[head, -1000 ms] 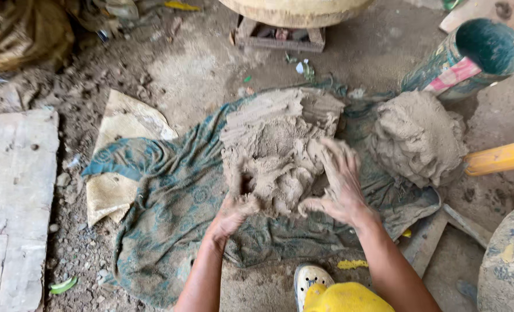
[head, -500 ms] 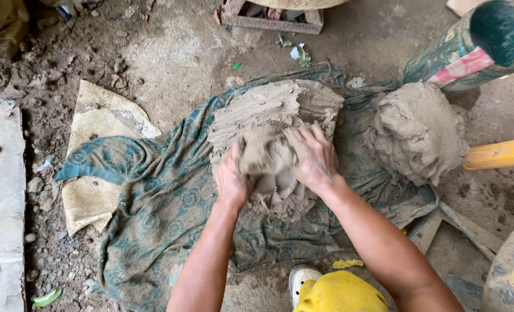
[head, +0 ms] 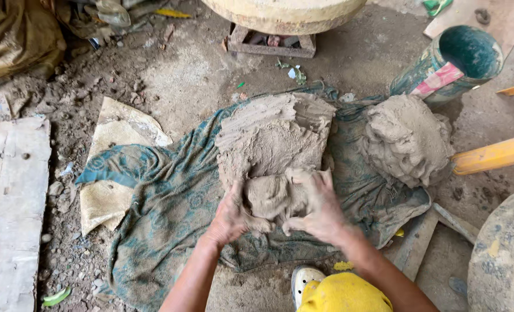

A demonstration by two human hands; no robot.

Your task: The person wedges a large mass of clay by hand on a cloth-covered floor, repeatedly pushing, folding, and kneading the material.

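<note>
At the far left edge lies a flat grey stone slab (head: 8,208) on the dirt floor, and just right of it a pale tan sheet of stiff sacking (head: 115,167) shows from under a crumpled teal patterned cloth (head: 164,214) spread across the ground. On the middle of that cloth sits a broad, rough slab of grey-brown wet clay (head: 274,138). At its near edge, a smaller lump of the same clay (head: 274,196) is gripped from both sides. The left hand (head: 231,216) is cupped against the lump's left side, fingers curled in and smeared with clay. The right hand (head: 320,205) presses over the lump's right and top, fingers bent down onto it. Near the bottom edge, a rounded yellow object (head: 343,294) shows below the forearms. Further right, on the cloth's right end, stands a separate rounded mound of grey clay (head: 407,141), well apart from the hands. Beyond it a green-lined cylindrical container (head: 450,63) lies tilted, and a yellow bar (head: 494,155) reaches in from the right edge.
</note>
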